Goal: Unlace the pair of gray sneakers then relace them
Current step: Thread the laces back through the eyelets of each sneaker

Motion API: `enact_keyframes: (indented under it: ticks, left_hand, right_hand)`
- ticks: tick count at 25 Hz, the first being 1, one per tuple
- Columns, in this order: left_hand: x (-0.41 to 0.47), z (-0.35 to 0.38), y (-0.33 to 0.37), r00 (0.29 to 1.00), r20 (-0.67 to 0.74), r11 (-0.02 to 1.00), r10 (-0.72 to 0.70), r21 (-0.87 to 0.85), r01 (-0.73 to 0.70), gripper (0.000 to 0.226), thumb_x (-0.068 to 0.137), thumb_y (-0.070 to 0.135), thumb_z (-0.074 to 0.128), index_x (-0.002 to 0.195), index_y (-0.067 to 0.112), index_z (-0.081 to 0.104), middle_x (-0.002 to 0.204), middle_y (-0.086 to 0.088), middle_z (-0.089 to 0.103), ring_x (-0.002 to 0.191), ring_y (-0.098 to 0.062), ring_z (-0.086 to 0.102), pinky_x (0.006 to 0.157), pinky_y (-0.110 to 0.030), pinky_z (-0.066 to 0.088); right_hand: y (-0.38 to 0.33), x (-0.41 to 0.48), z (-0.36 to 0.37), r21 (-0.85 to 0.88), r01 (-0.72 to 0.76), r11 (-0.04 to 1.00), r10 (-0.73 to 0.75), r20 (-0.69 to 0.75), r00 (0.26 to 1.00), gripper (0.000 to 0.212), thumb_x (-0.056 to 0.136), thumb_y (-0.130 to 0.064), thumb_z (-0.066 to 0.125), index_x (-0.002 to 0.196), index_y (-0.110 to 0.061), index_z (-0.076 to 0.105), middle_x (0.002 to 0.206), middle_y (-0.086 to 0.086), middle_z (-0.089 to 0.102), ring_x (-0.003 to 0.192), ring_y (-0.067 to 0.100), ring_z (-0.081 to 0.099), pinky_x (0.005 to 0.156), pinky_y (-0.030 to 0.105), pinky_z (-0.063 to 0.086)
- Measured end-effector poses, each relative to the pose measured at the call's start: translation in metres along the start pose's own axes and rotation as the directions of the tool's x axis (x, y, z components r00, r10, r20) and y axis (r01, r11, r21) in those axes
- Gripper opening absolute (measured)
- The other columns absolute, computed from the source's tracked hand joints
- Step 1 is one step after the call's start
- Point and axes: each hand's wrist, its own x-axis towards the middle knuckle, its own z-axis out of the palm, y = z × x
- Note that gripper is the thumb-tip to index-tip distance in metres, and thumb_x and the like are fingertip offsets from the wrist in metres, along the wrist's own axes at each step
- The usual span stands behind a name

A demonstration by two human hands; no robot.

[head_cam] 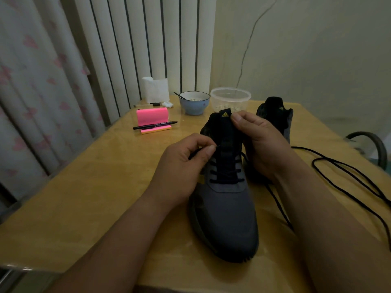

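A gray sneaker (226, 216) with a black tongue stands on the table, toe toward me, with a black lace (225, 173) threaded through its lower eyelets. My left hand (184, 166) pinches the lace's end beside the sneaker's upper left eyelets. My right hand (260, 140) grips the top of the tongue and the right side of the collar. The second gray sneaker (279, 115) stands behind my right hand, partly hidden. A loose black lace (347, 176) lies in loops on the table to the right.
On the yellow table (95, 187), at the back, are pink sticky notes (153, 121) with a black pen (155, 125), a blue bowl (194, 104) with a spoon, a clear plastic container (230, 99) and a paper roll (155, 88). A chair back (370, 142) stands at right.
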Motion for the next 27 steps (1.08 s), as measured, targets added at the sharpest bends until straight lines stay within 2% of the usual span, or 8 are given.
enact_keyframes:
  ticks: [2,4,8,11,15,17,20,27]
  left_hand:
    - [0.002,0.000,0.002,0.998,0.040,0.995,-0.049,-0.085,0.052,0.012,0.104,0.011,0.062,0.104,0.015,0.073,0.088,0.007,0.073,0.082,-0.004,0.067,0.074,-0.021,0.055]
    - [0.002,-0.002,0.005,0.994,0.081,0.986,-0.079,-0.138,0.090,0.012,0.104,0.007,0.059,0.106,0.007,0.071,0.076,0.014,0.069,0.067,0.004,0.061,0.065,-0.011,0.047]
    - [0.003,-0.006,0.007,0.989,0.126,0.989,-0.077,-0.113,0.092,0.012,0.105,0.003,0.054,0.105,0.003,0.067,0.064,0.024,0.059,0.055,0.007,0.053,0.056,-0.005,0.038]
    - [0.007,-0.005,0.011,0.986,0.142,0.993,-0.084,-0.073,0.095,0.012,0.106,0.004,0.055,0.103,0.006,0.067,0.071,0.022,0.064,0.063,0.007,0.058,0.062,-0.006,0.043]
    - [0.004,0.005,0.008,0.996,0.059,0.998,-0.061,-0.004,0.061,0.011,0.104,0.013,0.062,0.101,0.019,0.071,0.093,0.009,0.074,0.091,-0.005,0.070,0.079,-0.023,0.057]
    - [-0.001,0.010,0.007,0.997,-0.015,0.998,-0.070,0.005,0.070,0.009,0.104,0.016,0.064,0.100,0.021,0.070,0.094,0.007,0.074,0.091,-0.008,0.072,0.077,-0.026,0.059]
    - [-0.006,0.013,0.010,0.993,-0.094,0.997,-0.078,-0.022,0.076,0.006,0.102,0.017,0.066,0.098,0.021,0.065,0.092,0.006,0.074,0.088,-0.009,0.072,0.071,-0.022,0.056]
    - [-0.008,0.010,0.011,0.992,-0.075,0.992,-0.101,-0.087,0.094,0.008,0.102,0.017,0.066,0.101,0.018,0.074,0.087,0.009,0.073,0.081,-0.005,0.068,0.070,-0.020,0.053]
  right_hand:
    - [0.000,0.000,0.002,-0.010,0.001,1.000,-0.001,-0.003,1.000,0.022,0.105,-0.021,0.055,0.110,-0.005,0.069,0.103,0.010,0.072,0.103,0.022,0.068,0.104,0.042,0.051]
    - [0.000,0.000,0.003,-0.016,-0.001,1.000,0.001,-0.005,1.000,0.022,0.105,-0.021,0.054,0.111,-0.004,0.068,0.103,0.009,0.072,0.103,0.022,0.068,0.103,0.040,0.051]
    - [0.000,0.000,0.001,-0.020,-0.003,1.000,0.003,-0.001,1.000,0.025,0.106,-0.020,0.053,0.115,-0.002,0.068,0.105,0.009,0.073,0.105,0.022,0.069,0.102,0.037,0.053]
    - [0.001,0.003,0.002,-0.012,-0.016,1.000,0.016,-0.004,1.000,0.028,0.106,-0.021,0.055,0.118,0.001,0.068,0.107,0.012,0.073,0.107,0.025,0.069,0.105,0.042,0.052]
    - [0.002,0.004,0.006,-0.011,-0.017,1.000,0.017,0.001,1.000,0.019,0.105,-0.022,0.057,0.103,-0.010,0.072,0.096,0.006,0.074,0.096,0.021,0.070,0.091,0.036,0.056]
    - [0.002,0.003,0.008,-0.014,-0.002,1.000,0.001,-0.010,1.000,0.019,0.105,-0.022,0.058,0.103,-0.009,0.071,0.093,0.005,0.075,0.094,0.019,0.071,0.088,0.033,0.057]
    - [0.002,0.002,0.010,-0.029,0.011,1.000,-0.011,-0.019,1.000,0.020,0.105,-0.021,0.058,0.106,-0.006,0.071,0.094,0.005,0.076,0.093,0.018,0.072,0.085,0.030,0.059]
    - [0.000,0.000,0.012,-0.026,0.015,1.000,-0.016,-0.012,1.000,0.019,0.106,-0.020,0.056,0.106,-0.007,0.071,0.092,0.002,0.076,0.090,0.015,0.073,0.079,0.025,0.058]
